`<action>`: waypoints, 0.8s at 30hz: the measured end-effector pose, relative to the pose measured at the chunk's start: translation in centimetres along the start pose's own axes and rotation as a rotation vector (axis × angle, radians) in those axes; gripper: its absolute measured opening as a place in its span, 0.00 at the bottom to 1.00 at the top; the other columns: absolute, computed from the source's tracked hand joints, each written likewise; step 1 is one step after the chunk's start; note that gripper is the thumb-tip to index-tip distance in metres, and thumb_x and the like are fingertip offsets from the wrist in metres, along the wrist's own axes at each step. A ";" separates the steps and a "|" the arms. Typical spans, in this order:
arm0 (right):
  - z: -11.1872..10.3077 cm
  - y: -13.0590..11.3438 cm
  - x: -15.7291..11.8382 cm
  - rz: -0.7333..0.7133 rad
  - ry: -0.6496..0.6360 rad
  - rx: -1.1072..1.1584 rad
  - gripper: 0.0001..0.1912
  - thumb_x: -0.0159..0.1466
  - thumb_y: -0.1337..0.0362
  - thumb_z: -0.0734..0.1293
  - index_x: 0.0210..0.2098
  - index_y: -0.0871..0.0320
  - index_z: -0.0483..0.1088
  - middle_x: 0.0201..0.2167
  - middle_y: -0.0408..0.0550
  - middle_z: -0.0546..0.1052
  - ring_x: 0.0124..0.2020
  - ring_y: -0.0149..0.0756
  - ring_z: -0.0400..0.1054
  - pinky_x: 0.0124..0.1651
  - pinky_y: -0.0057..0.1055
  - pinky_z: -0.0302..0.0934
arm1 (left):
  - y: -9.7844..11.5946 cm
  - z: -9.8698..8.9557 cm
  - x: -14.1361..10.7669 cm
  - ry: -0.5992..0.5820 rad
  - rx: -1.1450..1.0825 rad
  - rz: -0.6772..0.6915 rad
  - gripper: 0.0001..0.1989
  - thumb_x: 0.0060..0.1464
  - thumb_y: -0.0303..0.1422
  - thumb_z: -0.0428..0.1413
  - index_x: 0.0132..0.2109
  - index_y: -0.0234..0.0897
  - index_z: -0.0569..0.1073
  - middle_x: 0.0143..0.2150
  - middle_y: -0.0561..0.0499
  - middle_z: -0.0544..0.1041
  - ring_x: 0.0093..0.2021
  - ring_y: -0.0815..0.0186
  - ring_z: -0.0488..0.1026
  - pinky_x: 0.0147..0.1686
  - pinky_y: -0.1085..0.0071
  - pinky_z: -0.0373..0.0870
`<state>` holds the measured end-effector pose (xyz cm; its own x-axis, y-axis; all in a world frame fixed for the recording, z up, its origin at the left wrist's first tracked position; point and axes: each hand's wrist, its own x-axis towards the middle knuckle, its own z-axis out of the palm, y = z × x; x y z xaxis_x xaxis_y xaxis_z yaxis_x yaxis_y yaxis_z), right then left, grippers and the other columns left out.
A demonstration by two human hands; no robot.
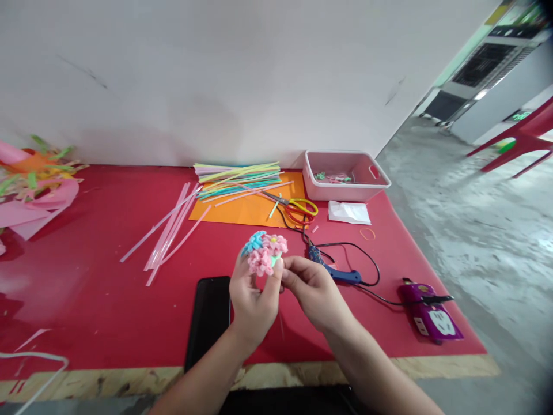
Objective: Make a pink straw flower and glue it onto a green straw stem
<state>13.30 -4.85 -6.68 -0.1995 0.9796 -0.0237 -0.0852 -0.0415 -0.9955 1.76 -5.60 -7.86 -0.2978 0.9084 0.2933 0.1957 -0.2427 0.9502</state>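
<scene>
A small bunch of fuzzy craft flowers (pixel 261 260), pink and blue with a bit of light green, sits upright in my left hand (pixel 254 300). My left thumb presses against its near side, and the fingers curl behind it. Close against the right side of the bunch is my right hand (pixel 313 288), with thumb and forefinger pinched together beside the left thumb. Whatever lies between those right fingertips is hidden. The stems of the flowers do not show. A black phone (pixel 208 317) lies on the red tabletop (pixel 108 311) just left of my left hand.
Pastel strips (pixel 237 178) lie on an orange sheet (pixel 242 216), with scissors (pixel 294 204) on top. Pink strips (pixel 168 236) are left. A blue glue gun (pixel 341 274) has its cord running to a purple power socket (pixel 432 317). A pink bin (pixel 345 190) stands behind a white packet (pixel 349 212).
</scene>
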 end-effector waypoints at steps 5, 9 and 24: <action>-0.8 0.4 0.8 0.073 -0.149 0.103 0.20 0.60 0.47 0.69 0.29 0.59 0.67 0.19 0.40 0.69 0.19 0.25 0.60 0.24 0.24 0.60 | 0.4 0.1 0.0 -0.039 -0.076 -0.139 0.08 0.54 0.35 0.62 0.40 0.35 0.77 0.34 0.47 0.81 0.32 0.62 0.79 0.30 0.70 0.77; -0.5 0.6 0.2 0.003 -0.076 -0.005 0.12 0.62 0.56 0.69 0.35 0.59 0.70 0.23 0.42 0.73 0.22 0.27 0.65 0.27 0.24 0.63 | 0.4 0.6 0.4 0.003 -0.179 -0.237 0.11 0.54 0.36 0.62 0.42 0.34 0.77 0.38 0.45 0.82 0.38 0.59 0.81 0.36 0.67 0.78; -1.0 1.9 -0.8 -0.494 0.261 -0.287 0.08 0.63 0.70 0.67 0.37 0.55 0.79 0.34 0.51 0.81 0.34 0.36 0.75 0.39 0.32 0.70 | 1.3 0.6 0.4 -0.039 -0.041 -0.132 0.07 0.53 0.35 0.62 0.35 0.35 0.77 0.34 0.47 0.83 0.34 0.59 0.81 0.33 0.68 0.78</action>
<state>14.29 -5.52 -8.68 0.0449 0.8866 0.4603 0.1665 0.4477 -0.8786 2.43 -5.39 -6.54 -0.2814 0.9459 0.1618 0.1184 -0.1330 0.9840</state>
